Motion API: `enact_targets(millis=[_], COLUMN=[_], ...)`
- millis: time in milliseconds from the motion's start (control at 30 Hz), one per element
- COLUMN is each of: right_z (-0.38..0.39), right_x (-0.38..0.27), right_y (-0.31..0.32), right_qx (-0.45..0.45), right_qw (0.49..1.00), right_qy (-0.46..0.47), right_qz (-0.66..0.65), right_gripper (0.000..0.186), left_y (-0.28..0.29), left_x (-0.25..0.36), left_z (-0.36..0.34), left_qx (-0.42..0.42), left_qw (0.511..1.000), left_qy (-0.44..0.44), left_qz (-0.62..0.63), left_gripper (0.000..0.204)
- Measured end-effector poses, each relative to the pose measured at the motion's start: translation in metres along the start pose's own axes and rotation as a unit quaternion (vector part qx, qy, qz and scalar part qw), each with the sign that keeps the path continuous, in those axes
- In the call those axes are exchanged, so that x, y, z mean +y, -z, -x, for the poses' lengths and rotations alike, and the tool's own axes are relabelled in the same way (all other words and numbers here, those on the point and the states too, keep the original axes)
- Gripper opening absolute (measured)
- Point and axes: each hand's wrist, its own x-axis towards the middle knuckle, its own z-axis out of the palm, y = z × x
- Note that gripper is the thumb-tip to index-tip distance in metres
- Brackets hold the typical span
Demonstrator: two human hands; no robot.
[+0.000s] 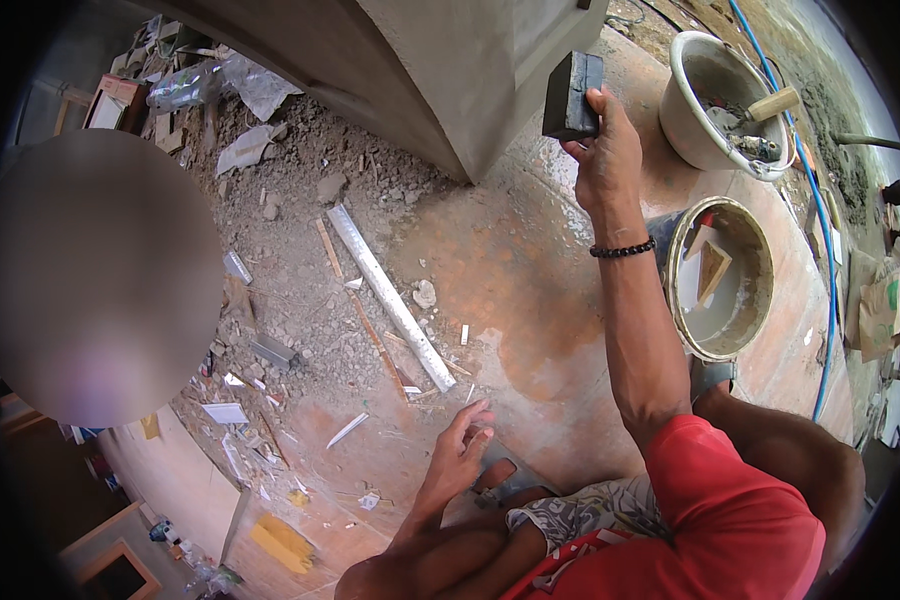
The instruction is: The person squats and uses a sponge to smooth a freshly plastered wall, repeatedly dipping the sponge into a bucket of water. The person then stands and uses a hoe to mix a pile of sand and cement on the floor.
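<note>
My right hand (pixel 610 160), with a black bead bracelet at the wrist, grips a dark rectangular block (pixel 573 97) whose material I cannot make out. The arm is stretched forward, and the block is beside the right face of a grey plastered column (pixel 450 80); whether they touch is hard to tell. Over my bent knee hangs my left hand (pixel 458 455), its fingers loosely curled and apart, holding nothing. A bucket (pixel 767 290) of cloudy water, with a wooden-backed tool (pixel 712 270) in it, stands right of my forearm.
A pale bucket (pixel 682 110) with grey mortar and a wooden-handled tool (pixel 773 103) stands farther right, near a blue hose (pixel 823 230). Left of the column lie rubble (pixel 300 260), a long white strip (pixel 390 298) and plastic scraps. A large blurred patch covers the left side.
</note>
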Motion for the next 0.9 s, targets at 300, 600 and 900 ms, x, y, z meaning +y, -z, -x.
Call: enact_targets(millis=[300, 600, 900], right_z=[0.014, 0.066, 0.035], right_x=[0.024, 0.07, 0.023], right_y=[-0.032, -0.03, -0.07], right_qx=[0.016, -0.015, 0.066], right_qw=[0.999, 0.994, 0.973], right_qy=[0.03, 0.004, 0.147], right_qz=[0.015, 0.107, 0.162], right_gripper=[0.076, 0.076, 0.073], left_y=[0.002, 0.005, 0.091], left_x=[-0.003, 0.006, 0.102], left_z=[0.002, 0.002, 0.076], left_qx=[-0.005, -0.019, 0.19], left_qw=[1.0, 0.999, 0.97], left_qy=[-0.021, -0.021, -0.039], left_qz=[-0.013, -0.044, -0.145], left_gripper=[0.047, 0.047, 0.05])
